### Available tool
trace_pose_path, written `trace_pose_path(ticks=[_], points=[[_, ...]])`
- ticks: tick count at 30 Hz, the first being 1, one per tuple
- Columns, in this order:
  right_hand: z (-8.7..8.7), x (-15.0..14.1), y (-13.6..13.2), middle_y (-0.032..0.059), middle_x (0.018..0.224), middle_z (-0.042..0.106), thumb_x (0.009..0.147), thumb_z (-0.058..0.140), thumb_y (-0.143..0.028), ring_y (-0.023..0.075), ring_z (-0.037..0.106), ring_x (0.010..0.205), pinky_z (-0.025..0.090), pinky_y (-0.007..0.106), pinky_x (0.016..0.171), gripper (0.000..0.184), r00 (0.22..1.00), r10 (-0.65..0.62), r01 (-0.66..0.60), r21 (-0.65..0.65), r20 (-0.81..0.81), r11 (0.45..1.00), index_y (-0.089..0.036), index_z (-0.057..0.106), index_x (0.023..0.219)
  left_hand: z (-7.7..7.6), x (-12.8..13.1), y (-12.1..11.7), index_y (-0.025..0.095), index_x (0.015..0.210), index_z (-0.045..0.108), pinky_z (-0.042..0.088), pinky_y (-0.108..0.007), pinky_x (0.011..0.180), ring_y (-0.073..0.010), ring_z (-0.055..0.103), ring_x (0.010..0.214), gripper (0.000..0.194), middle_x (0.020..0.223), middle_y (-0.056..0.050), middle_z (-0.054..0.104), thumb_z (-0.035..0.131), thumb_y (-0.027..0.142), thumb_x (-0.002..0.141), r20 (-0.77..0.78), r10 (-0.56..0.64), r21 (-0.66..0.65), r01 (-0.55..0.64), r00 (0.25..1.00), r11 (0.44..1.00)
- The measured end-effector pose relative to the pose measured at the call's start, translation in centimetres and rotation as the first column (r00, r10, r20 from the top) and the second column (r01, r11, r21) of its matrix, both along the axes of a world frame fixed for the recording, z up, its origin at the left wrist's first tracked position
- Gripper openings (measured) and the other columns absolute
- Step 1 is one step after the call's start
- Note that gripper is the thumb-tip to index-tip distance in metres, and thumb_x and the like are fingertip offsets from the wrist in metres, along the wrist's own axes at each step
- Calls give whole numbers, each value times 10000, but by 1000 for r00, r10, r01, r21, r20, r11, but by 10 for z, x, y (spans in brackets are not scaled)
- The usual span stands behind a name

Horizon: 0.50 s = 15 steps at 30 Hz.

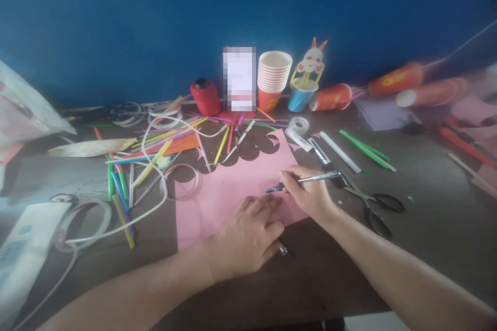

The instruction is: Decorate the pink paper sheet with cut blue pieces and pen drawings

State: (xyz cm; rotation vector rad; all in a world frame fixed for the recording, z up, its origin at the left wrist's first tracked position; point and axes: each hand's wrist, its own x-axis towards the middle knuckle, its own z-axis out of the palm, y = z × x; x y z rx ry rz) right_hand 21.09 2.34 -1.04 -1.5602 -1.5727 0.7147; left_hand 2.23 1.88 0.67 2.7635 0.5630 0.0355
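A sheet of pink paper point(209, 207) lies on the table, its far edge cut in scallops. My left hand point(252, 232) rests flat on its near part, fingers stretched out. By those fingertips is a small blue shape point(272, 190); whether it is a loose piece or a drawing is unclear. My right hand point(310, 194) grips a pen point(316, 178), its tip beside the blue shape. From under my left hand pokes the end of another silvery pen or similar stick point(282, 249).
Black-handled scissors point(373, 199) lie to the right, near tape point(298, 125) and green straws point(367, 150). Colourful straws point(155, 163) and a white cable point(165, 186) spread leftward. Stacked paper cups point(274, 80), a blue rabbit cup point(303, 94) and red thread point(205, 98) stand behind.
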Motion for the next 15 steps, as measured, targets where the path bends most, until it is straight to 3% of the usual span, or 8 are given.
trace_pose_path(ticks=[15], points=[[-3, -1, 1, -11, 579, 584, 851, 506, -317, 106, 522, 531, 408, 219, 542, 239, 998, 64, -64, 4, -9, 998, -177, 570, 667, -1, 0, -1, 165, 992, 546, 334, -498, 945, -332, 329, 1266, 250, 1391, -170, 346, 497, 357, 838, 13, -2, 16, 2, 1000, 1000]])
